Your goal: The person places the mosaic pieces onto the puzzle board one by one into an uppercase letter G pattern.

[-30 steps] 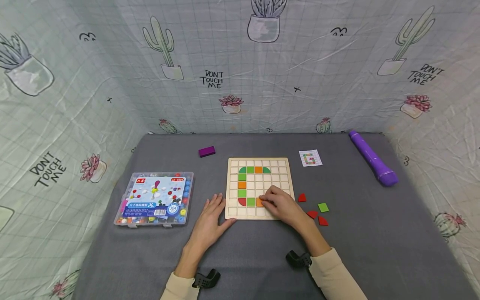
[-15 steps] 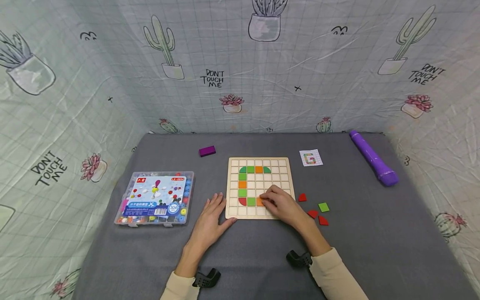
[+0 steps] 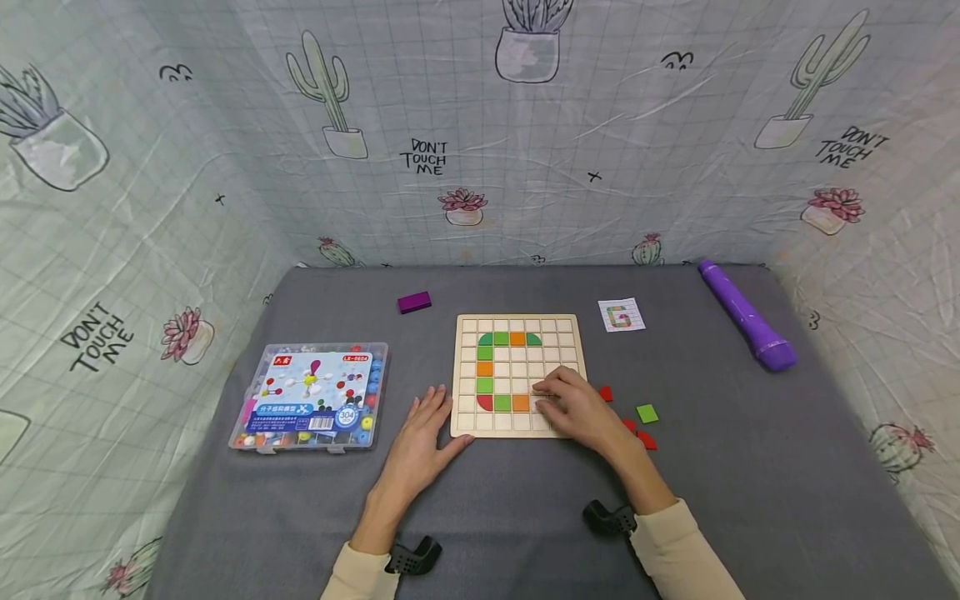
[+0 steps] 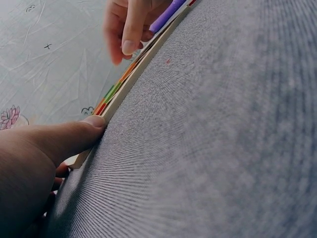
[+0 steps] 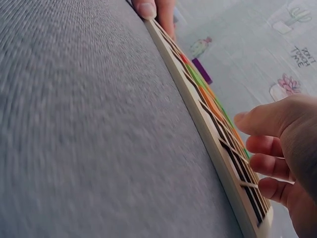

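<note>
A square wooden grid board [image 3: 468,424] lies on the grey cloth. Green, orange and red tiles in its cells form a C-like line; an orange tile [image 3: 521,403] ends the bottom row. My left hand [image 3: 415,446] rests at the board's near left corner, thumb on the front edge [image 4: 96,120] and fairly straight fingers along the left side. Over the lower right cells hovers my right hand [image 3: 573,410], fingers loosely bent, just right of that orange tile. In the right wrist view nothing shows between its thumb and fingers [image 5: 270,163].
Right of the board lie a green square tile [image 3: 647,414] and red tiles [image 3: 647,442], partly behind the right hand. A pattern card [image 3: 621,316] and a long purple rod [image 3: 746,317] sit farther back. Leftward are a purple block [image 3: 414,302] and a clear parts box [image 3: 309,398].
My right hand has come off the orange tile in the bottom row and shifted slightly right, leaving the tile fully visible in its cell. The left hand stays in place.
</note>
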Tool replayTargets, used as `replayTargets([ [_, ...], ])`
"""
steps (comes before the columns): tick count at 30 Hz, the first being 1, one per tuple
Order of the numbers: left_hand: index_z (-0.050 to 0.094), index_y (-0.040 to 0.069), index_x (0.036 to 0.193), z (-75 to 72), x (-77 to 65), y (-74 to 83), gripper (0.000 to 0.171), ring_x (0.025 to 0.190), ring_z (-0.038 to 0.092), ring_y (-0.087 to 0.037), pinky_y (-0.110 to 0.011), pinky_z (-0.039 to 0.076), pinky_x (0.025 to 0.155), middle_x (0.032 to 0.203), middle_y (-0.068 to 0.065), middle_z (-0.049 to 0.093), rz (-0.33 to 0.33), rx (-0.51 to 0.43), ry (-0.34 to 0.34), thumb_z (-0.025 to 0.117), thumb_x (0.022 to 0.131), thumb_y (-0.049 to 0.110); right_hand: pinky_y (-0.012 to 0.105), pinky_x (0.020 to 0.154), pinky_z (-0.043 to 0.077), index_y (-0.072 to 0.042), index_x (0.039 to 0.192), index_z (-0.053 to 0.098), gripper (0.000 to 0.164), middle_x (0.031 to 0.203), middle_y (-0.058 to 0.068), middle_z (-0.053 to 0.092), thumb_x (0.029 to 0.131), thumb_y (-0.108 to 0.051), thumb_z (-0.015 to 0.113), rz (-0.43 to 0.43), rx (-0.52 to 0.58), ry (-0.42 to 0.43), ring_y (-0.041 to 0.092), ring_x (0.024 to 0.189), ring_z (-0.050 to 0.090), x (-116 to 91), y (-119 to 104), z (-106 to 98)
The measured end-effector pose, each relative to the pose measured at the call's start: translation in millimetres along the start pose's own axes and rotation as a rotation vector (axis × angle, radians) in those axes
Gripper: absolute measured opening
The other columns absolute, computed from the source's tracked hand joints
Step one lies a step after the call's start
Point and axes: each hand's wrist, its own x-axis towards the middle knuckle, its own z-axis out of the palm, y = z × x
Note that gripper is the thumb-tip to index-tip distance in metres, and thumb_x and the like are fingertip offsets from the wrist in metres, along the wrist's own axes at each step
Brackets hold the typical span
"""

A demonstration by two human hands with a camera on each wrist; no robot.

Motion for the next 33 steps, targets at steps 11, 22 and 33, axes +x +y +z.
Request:
replayTargets([
  [11,0.055,0.001,0.142,-0.2,0.5,0.9,0.074,0.147,0.04,-0.035,-0.05,0.026,0.127,0.153,-0.018,0.048,-0.001,0.0,-0.005,0.076,0.087,0.045,0.035,0.074,0.054,-0.002,0.105,0.075,0.022,0.101,0.007,0.064,0.084,-0.007,0.078,0.047,-0.017,0.02,0.016,0.086,0.056,-10.3,7.2,-18.2],
  [22,0.054,0.003,0.144,0.0,-0.2,0.7,0.075,0.149,0.037,-0.032,-0.048,0.023,0.128,0.154,-0.016,0.047,-0.027,-0.01,-0.028,0.075,0.087,0.047,0.031,0.07,0.048,-0.005,0.107,0.074,0.021,0.103,0.003,0.064,0.087,-0.009,0.076,0.163,-0.068,0.011,0.015,0.085,0.052,-26.6,17.0,-33.9],
  [33,0.052,0.002,0.145,-0.3,-0.8,-0.2,0.076,0.149,0.037,-0.034,-0.051,0.024,0.128,0.156,-0.017,0.044,-0.014,-0.022,-0.011,0.075,0.087,0.046,0.042,0.08,0.055,-0.003,0.104,0.073,0.022,0.103,0.007,0.065,0.083,-0.004,0.078,0.18,-0.114,0.019,0.021,0.094,0.06,-38.6,28.2,-47.1],
])
